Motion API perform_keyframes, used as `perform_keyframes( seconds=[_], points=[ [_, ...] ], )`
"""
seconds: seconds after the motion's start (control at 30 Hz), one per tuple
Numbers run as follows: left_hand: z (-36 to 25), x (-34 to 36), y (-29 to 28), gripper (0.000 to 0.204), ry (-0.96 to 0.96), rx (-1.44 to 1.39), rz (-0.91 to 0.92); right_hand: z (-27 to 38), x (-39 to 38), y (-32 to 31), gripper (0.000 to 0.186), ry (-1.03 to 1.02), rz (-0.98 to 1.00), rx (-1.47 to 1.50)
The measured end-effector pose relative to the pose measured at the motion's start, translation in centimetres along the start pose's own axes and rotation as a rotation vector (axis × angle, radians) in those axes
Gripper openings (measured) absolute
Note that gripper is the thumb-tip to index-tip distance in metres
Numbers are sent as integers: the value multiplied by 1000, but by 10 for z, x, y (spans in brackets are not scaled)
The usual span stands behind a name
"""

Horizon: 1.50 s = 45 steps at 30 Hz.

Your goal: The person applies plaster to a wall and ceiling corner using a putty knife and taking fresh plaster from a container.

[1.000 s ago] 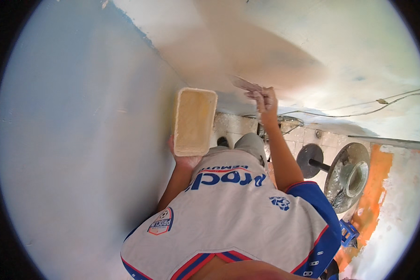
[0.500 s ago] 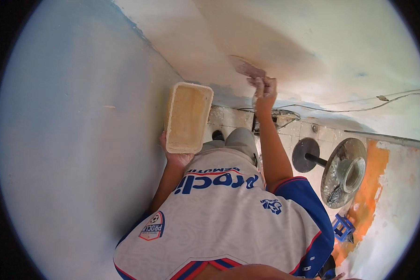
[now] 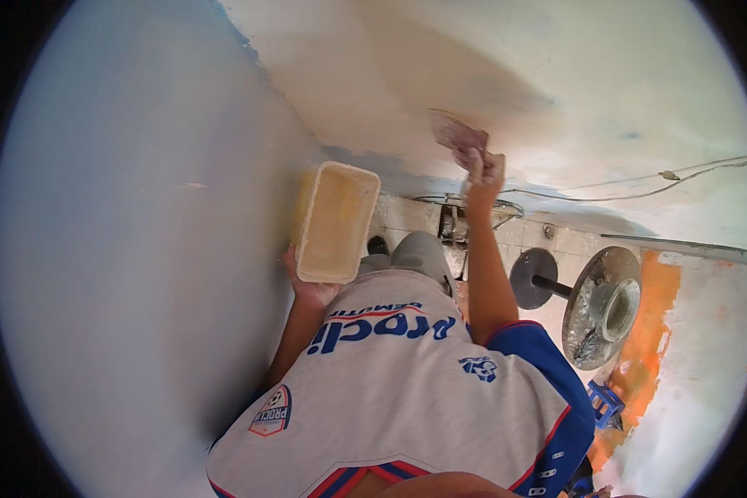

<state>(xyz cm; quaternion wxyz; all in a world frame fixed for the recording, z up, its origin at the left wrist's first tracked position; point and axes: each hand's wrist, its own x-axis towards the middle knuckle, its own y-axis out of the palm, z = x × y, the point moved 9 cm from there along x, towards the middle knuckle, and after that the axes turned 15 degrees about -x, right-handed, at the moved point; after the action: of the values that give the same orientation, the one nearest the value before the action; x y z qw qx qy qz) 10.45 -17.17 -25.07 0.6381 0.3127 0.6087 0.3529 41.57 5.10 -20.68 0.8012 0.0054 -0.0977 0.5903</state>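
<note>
My left hand (image 3: 314, 286) grips the near end of a cream rectangular plastic tub (image 3: 337, 220), its open top facing me and a thin pale coating inside. My right hand (image 3: 483, 176) is closed round a flat putty knife (image 3: 460, 135), its blade against or very close to the pale wall (image 3: 407, 75). White residue covers the fingers of that hand. Part of the knife's handle is hidden by the fingers. On the wall, a darker beige smear or shadow spreads around and beyond the blade.
A blue-grey wall (image 3: 141, 249) runs close along my left side. Thin cables (image 3: 606, 197) hang across the pale wall. To the right, a round pedestal table (image 3: 581, 307) carries a bucket (image 3: 621, 310). A blue plastic stool (image 3: 606, 405) stands near an orange-painted strip (image 3: 643, 332).
My right hand and the putty knife have shifted slightly right and downward in the view. The tub sits a little lower, still in my left hand.
</note>
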Motion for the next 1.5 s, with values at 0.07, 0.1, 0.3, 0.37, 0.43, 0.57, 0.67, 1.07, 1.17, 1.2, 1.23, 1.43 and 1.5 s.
perform_keyframes(
  seconds=[0.07, 0.1, 0.3, 0.37, 0.43, 0.57, 0.67, 1.07, 1.17, 1.2, 1.23, 1.43, 1.5],
  points=[
    [3, -12, 15, 63, 17, 45, -35, -1, -16, -16, 13, -18, -5, 58],
    [7, -12, 18, 64, 26, 68, -57, -8, -23, -14, 13, -35, 74, -4],
    [0, 7, -5, 71, -15, 96, -98, 39, -14, 38, 10, -422, 188, -249],
    [3, 6, 2, 72, -23, 84, -98, 42, 3, 32, 9, -463, 45, -323],
    [4, 2, 8, 73, -24, 92, -98, 39, -1, 9, 7, -393, 24, -283],
    [2, -12, 16, 75, -1, 158, -43, 20, -35, -5, 6, -219, 54, -133],
    [3, -11, 16, 75, -7, 157, -29, 19, -42, 24, 7, -240, 183, -199],
    [-2, -4, 24, 74, 8, 255, 28, 35, -62, -8, 6, -368, 139, -234],
    [-2, 1, 23, 72, 14, 252, -7, 44, -45, 35, 5, -338, 201, -449],
    [-3, 2, 21, 72, 17, 227, -68, 41, -32, 37, 5, -336, 200, -448],
    [-1, 3, 18, 72, 16, 230, -70, 36, -18, 30, 5, -300, 134, -426],
    [-5, -9, 8, 71, 66, 169, -78, 29, -42, -9, 9, -286, 44, -306],
    [1, -7, 5, 71, -19, 136, -8, 44, -52, 6, 7, -380, 110, -288]
  ],
)
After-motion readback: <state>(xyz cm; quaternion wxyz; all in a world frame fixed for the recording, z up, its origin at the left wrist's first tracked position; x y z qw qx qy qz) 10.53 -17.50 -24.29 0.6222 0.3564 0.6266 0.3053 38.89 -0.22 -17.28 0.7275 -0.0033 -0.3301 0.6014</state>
